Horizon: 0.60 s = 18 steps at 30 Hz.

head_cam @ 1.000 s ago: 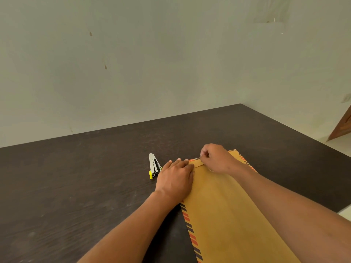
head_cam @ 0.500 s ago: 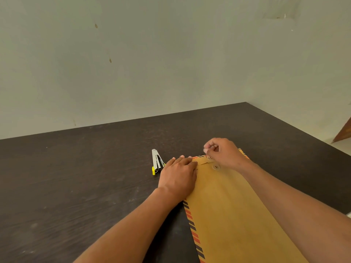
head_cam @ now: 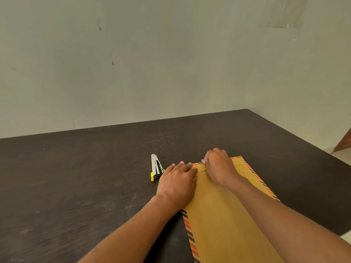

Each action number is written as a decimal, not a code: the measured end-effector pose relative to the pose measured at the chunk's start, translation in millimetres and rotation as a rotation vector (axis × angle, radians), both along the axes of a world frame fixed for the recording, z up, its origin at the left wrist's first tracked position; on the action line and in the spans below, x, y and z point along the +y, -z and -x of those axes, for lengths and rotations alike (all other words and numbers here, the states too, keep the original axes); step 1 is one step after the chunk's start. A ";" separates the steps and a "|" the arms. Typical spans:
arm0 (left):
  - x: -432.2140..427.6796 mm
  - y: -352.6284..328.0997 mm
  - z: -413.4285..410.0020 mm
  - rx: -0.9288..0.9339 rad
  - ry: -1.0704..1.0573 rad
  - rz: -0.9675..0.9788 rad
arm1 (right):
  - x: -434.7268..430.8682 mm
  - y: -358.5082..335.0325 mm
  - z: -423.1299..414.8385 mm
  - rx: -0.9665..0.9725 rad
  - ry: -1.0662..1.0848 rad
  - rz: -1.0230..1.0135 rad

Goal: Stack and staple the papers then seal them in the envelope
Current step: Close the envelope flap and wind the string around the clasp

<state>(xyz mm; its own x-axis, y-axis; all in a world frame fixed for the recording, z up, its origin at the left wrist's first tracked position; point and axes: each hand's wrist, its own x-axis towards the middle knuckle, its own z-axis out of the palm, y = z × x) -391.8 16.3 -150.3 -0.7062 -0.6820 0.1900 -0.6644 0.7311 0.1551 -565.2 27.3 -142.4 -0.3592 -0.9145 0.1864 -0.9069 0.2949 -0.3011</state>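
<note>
We see a brown paper envelope (head_cam: pixel 218 215) with a red-and-dark striped border lying flat on the dark wooden table (head_cam: pixel 76 177). Our left hand (head_cam: pixel 178 179) lies flat with straight fingers, pressing down the envelope's far left corner. Our right hand (head_cam: pixel 220 168) rests on the folded flap at the far edge with its fingers curled; we cannot tell whether it pinches anything. A silver stapler with a yellow end (head_cam: pixel 156 168) lies just left of the left hand. Tabletop stretches wide to the left and far toward the pale wall (head_cam: pixel 171 63). The table's right edge runs near the envelope's right border.
</note>
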 end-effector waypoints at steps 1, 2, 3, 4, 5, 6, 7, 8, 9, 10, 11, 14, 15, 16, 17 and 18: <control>0.0 0.3 0.2 0.002 -0.001 0.000 | 0.6 -0.8 1.4 -0.033 -0.007 -0.022; -0.1 0.9 0.3 0.004 -0.003 -0.001 | 1.9 -2.1 3.7 -0.090 -0.020 -0.026; -0.3 1.4 0.5 0.005 -0.005 -0.002 | 4.0 -3.1 6.5 -0.150 -0.035 -0.009; -0.4 1.9 0.7 0.005 -0.007 -0.004 | 6.1 -3.3 9.2 -0.199 -0.051 0.021; -0.6 2.2 0.9 0.005 -0.007 -0.004 | 8.6 -4.0 10.4 -0.231 -0.068 0.051; -0.7 2.5 0.9 0.004 -0.006 -0.004 | 10.7 -4.6 10.9 -0.253 -0.082 0.078; -0.9 2.6 0.9 0.004 -0.006 -0.004 | 12.3 -5.9 9.8 -0.259 -0.095 0.099; -1.1 2.8 0.7 0.004 -0.006 -0.003 | 12.5 -6.1 9.1 -0.255 -0.105 0.111; -0.9 2.9 0.6 0.005 -0.007 -0.003 | 12.6 -6.5 8.0 -0.244 -0.113 0.113; -0.7 3.0 0.5 0.005 -0.008 -0.002 | 11.8 -6.8 6.9 -0.231 -0.112 0.106; -0.4 3.1 0.6 0.004 -0.010 0.000 | 11.1 -7.6 5.8 -0.214 -0.110 0.089; -0.7 3.5 0.6 0.007 -0.013 -0.003 | 9.8 -9.4 4.5 -0.176 -0.120 0.049; -0.8 3.5 0.5 0.010 -0.013 -0.004 | 10.2 -10.4 4.4 -0.175 -0.126 0.043; -0.8 3.4 0.2 0.010 -0.012 -0.004 | 10.7 -11.6 4.9 -0.189 -0.133 0.040; -1.0 3.2 -0.1 0.010 -0.011 -0.004 | 10.7 -12.7 6.0 -0.219 -0.146 0.042; -1.1 3.0 -0.5 0.009 -0.010 -0.003 | 10.7 -14.0 7.1 -0.257 -0.155 0.046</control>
